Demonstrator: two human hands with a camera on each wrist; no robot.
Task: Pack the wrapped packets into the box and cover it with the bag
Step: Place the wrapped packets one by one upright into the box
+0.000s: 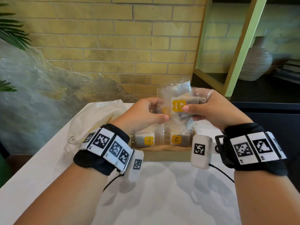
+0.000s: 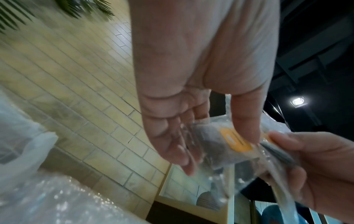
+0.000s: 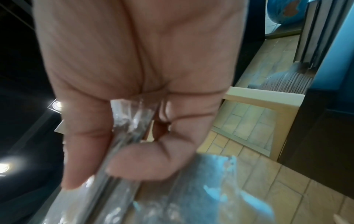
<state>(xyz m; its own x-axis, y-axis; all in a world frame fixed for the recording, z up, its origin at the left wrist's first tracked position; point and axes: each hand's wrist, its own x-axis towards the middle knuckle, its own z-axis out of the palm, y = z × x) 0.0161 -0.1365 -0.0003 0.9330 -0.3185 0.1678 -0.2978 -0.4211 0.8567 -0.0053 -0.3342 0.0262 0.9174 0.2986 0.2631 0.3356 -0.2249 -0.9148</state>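
Note:
A clear-wrapped packet (image 1: 177,101) of tea bags with a yellow tag is held up above the cardboard box (image 1: 167,154). My left hand (image 1: 146,113) grips its left side, thumb in front. My right hand (image 1: 209,109) pinches its right side between thumb and fingers. The left wrist view shows the packet (image 2: 228,145) between both hands; the right wrist view shows its clear wrap (image 3: 132,125) pinched by the thumb and fingers. Two more wrapped packets (image 1: 146,140) (image 1: 177,140) lie inside the box. A crumpled whitish plastic bag (image 1: 92,122) lies on the table left of the box.
The white table (image 1: 162,192) runs toward me in front of the box. A brick wall stands behind. A dark shelf with a ribbed vase (image 1: 254,62) is at the right, and plant leaves (image 1: 11,33) hang at the far left.

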